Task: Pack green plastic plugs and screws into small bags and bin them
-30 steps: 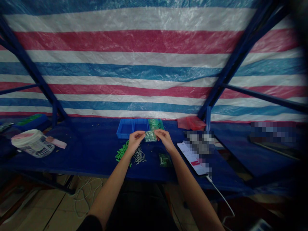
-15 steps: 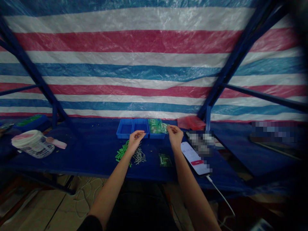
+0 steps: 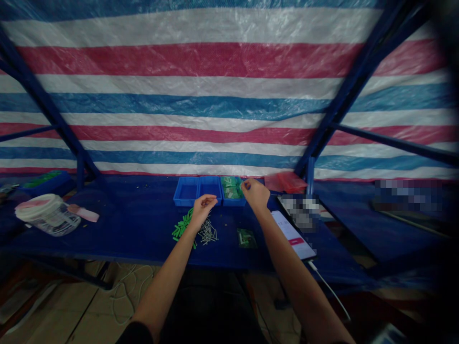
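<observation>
My left hand (image 3: 204,205) hovers over the inner edges of two piles, its fingers loosely bent with a gap at the thumb. Nothing shows in it. Under and left of it lie green plastic wall plugs (image 3: 182,226); under and right of it are silvery screws (image 3: 208,232). At the right side of a blue bin (image 3: 234,202) full of small clear bags with green contents (image 3: 231,185), my right hand (image 3: 255,192) has its fingers curled together. Whatever those fingertips may hold is hidden. A single filled clear bag (image 3: 246,238) lies on the table below.
Two more blue bins (image 3: 187,192) adjoin the bagged one. Red plastic bags (image 3: 285,182) lie behind a phone (image 3: 294,236) with a white cable. A white bucket (image 3: 50,215) and a blue tray of green pieces (image 3: 48,181) stand left. Blue posts flank the table.
My right hand has moved left over the edge of the bin. The clear bag it pinched no longer shows apart from the bags there. My left hand has barely moved.
</observation>
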{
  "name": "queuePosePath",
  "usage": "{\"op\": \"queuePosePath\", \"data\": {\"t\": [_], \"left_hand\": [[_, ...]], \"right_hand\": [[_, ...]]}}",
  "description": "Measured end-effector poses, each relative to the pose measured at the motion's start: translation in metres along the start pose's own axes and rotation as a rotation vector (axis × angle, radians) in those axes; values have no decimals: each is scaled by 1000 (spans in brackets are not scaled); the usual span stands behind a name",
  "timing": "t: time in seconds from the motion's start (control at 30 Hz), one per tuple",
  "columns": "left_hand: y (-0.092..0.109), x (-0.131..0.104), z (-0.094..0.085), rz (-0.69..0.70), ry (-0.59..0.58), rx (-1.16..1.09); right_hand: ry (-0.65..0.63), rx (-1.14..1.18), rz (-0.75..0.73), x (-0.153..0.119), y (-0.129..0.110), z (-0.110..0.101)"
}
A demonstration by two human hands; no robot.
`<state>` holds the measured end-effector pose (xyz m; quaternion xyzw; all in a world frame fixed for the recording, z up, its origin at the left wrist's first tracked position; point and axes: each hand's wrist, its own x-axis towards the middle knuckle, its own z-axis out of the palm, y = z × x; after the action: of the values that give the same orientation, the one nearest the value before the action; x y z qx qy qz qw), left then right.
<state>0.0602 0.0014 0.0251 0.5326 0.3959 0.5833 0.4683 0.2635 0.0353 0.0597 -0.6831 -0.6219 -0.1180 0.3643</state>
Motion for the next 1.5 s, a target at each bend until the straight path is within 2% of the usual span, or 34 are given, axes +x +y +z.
{"op": "queuePosePath", "data": {"t": [0.1,0.2,0.37,0.5,0.57,0.63,0.77,0.87,1.0,1.13,1.3,1.5], "left_hand": [[-2,1,-1,8,-5,-1],[-3,2,-1,13,-10,-4],[-4,1,-1,14,-3,6],[-1,0,0,9,-4,3],[0,-1,0,3,0,5],[0,-1,-1,2,-1,7],[-2,-1,-1,13,-28,3],[-1,-1,-1,16,-38,4],[3,-3,0,7,-27,8],[4,-4,1,7,-27,12],[4,-3,0,-5,-34,10],[4,-3,1,2,-23,15]], "right_hand": [[-98,-91,-68,7,0,6],[-141,-109,-129,8,2,11],[-137,-21,-167,8,5,14],[-91,44,-172,6,6,4],[-71,126,-154,0,8,-5],[-105,232,-135,-12,11,-16],[-323,369,-193,-50,21,-42],[-478,330,-295,-79,28,-57],[-566,247,-305,-104,35,-63],[-573,202,-307,-112,40,-59],[-556,230,-335,-110,41,-57],[-600,425,-256,-102,34,-59]]}}
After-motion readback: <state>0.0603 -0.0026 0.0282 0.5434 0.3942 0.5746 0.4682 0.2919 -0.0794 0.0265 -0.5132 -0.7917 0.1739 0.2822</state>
